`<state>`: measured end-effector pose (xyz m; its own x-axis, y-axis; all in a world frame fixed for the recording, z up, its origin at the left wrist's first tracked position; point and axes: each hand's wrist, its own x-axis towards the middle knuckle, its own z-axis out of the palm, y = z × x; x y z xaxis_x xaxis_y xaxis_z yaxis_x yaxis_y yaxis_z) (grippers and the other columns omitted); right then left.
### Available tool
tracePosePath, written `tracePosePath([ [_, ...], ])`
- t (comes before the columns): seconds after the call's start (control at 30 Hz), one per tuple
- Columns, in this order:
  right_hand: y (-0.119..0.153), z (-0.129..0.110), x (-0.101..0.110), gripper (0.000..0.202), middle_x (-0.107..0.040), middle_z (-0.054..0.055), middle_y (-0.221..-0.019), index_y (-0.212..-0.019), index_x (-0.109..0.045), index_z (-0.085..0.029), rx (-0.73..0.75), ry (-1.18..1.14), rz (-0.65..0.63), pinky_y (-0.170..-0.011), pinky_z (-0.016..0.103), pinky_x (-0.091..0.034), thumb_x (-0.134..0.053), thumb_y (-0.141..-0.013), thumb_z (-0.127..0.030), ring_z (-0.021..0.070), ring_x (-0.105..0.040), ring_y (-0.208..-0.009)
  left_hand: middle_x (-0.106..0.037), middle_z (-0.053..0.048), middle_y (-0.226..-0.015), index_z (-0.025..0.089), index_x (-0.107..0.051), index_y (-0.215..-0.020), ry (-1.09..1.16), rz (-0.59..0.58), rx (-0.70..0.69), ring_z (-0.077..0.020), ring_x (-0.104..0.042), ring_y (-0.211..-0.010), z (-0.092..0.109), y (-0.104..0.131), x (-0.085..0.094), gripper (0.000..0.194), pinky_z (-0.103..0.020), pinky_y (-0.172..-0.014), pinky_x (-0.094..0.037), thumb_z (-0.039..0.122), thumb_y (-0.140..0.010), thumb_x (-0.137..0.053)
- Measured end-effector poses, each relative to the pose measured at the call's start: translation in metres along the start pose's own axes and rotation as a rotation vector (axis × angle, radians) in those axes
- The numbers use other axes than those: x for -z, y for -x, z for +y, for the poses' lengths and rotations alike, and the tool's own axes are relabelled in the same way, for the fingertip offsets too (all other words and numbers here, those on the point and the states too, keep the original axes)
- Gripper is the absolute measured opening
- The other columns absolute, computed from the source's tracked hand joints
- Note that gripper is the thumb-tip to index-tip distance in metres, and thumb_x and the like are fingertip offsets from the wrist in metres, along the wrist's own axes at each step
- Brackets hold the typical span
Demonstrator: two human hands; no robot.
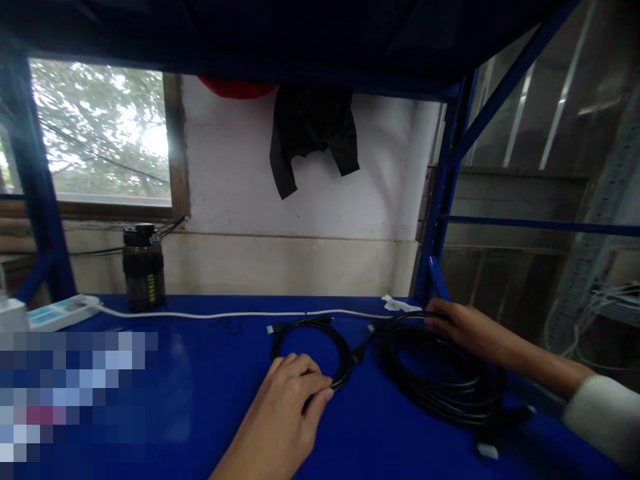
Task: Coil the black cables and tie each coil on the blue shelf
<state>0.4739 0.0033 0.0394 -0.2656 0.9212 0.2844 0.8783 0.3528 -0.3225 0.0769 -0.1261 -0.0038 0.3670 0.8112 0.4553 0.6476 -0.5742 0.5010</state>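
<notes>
My left hand is closed on the near side of a small coil of black cable lying on the blue table, thumb and fingers pinched together. A silver-tipped plug sticks out at that coil's far left. To the right lies a larger coil of black cable, its loops stacked loosely, with plug ends at its near right. My right hand curls over the far edge of this larger coil and grips its strands; its fingertips are partly hidden. Between the two coils rests a black connector.
A white cord runs along the back of the blue table from a power strip. A dark bottle stands at the back left. Crumpled white tissue lies near the blue rack post. A dark shelf hangs overhead.
</notes>
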Motion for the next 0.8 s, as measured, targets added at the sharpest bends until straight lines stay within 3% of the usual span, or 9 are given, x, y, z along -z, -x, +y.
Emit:
tracePosePath([
  [0.17, -0.002, -0.014, 0.007, 0.025, -0.079, 0.01, -0.086, -0.093, -0.062, -0.023, -0.096, -0.138, -0.024, -0.059, 0.032, -0.057, -0.053, -0.095, -0.046, 0.027, -0.077, -0.076, -0.075, -0.004, -0.102, 0.027, -0.082, -0.105, -0.034, 0.013, -0.023, -0.0237, -0.067, -0.095, -0.001, 0.003, -0.001, 0.021, -0.044, -0.092, -0.045, 0.018, -0.101, -0.064],
  [0.33, 0.0, -0.036, 0.026, 0.028, -0.079, 0.012, -0.093, -0.098, -0.063, -0.02, -0.148, -0.161, -0.02, -0.048, 0.027, -0.053, -0.047, -0.1, -0.042, 0.0231, -0.076, -0.064, -0.076, -0.004, -0.1, 0.027, -0.084, -0.099, -0.107, 0.012, -0.063, -0.0235, -0.067, -0.092, 0.0, 0.003, -0.001, 0.021, -0.041, -0.085, -0.046, 0.012, -0.097, -0.068],
  [0.4, 0.0, -0.044, 0.035, 0.032, -0.079, 0.012, -0.085, -0.094, -0.063, -0.019, -0.152, -0.149, -0.014, -0.047, 0.027, -0.052, -0.043, -0.103, -0.043, 0.0227, -0.075, -0.06, -0.076, -0.004, -0.099, 0.027, -0.084, -0.1, -0.127, 0.015, -0.066, -0.0235, -0.067, -0.092, 0.0, 0.002, -0.001, 0.023, -0.041, -0.085, -0.046, 0.011, -0.096, -0.068],
  [0.47, 0.0, -0.052, 0.044, 0.037, -0.073, 0.009, -0.066, -0.09, -0.062, -0.019, -0.158, -0.115, -0.002, -0.046, 0.028, -0.051, -0.04, -0.105, -0.045, 0.0228, -0.071, -0.05, -0.076, -0.004, -0.099, 0.027, -0.084, -0.101, -0.138, 0.013, -0.071, -0.0235, -0.067, -0.091, 0.0, 0.002, 0.0, 0.024, -0.042, -0.086, -0.046, 0.009, -0.096, -0.067],
  [0.53, 0.0, -0.063, 0.053, 0.039, -0.068, 0.006, -0.056, -0.09, -0.063, -0.018, -0.159, -0.071, 0.033, -0.045, 0.029, -0.05, -0.039, -0.106, -0.045, 0.0219, -0.067, -0.043, -0.076, -0.004, -0.098, 0.025, -0.083, -0.098, -0.142, 0.009, -0.083, -0.0235, -0.067, -0.091, 0.0, 0.002, 0.0, 0.023, -0.042, -0.086, -0.046, 0.008, -0.095, -0.067],
  [0.67, 0.003, -0.091, 0.074, 0.037, -0.071, 0.006, -0.066, -0.091, -0.063, -0.018, -0.158, -0.013, 0.139, -0.042, 0.026, -0.044, -0.037, -0.107, -0.039, 0.0175, -0.063, -0.039, -0.076, -0.003, -0.097, 0.022, -0.079, -0.093, -0.163, 0.0, -0.096, -0.0236, -0.067, -0.091, 0.001, 0.002, 0.002, 0.021, -0.043, -0.085, -0.046, 0.005, -0.094, -0.067],
  [0.8, 0.003, -0.11, 0.097, 0.037, -0.063, 0.001, -0.056, -0.091, -0.064, -0.017, -0.133, 0.032, 0.249, -0.042, 0.024, -0.039, -0.04, -0.107, -0.041, 0.0157, -0.06, -0.037, -0.075, -0.004, -0.098, 0.02, -0.078, -0.094, -0.189, -0.003, -0.108, -0.0236, -0.067, -0.091, 0.002, 0.001, 0.001, 0.022, -0.043, -0.085, -0.047, 0.003, -0.094, -0.064],
])
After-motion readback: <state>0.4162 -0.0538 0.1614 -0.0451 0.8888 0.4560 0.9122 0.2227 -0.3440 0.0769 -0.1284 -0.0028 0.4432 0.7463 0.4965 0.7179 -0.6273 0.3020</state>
